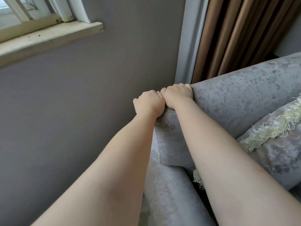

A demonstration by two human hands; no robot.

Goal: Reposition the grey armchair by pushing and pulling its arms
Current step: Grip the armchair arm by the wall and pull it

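Both hands, left hand (149, 103) and right hand (176, 95), clench the grey armchair (236, 101) corner at 12 o'clock; next comes a firm pull.

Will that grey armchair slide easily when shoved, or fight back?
Probably heavy: both the left hand and right hand clamp one corner of the grey armchair. Its plush fabric likely gives under the grip. The loose fringed cushion may shift.

Armchair (236, 101) right of wall (81, 103), cushion (273, 144) on it.
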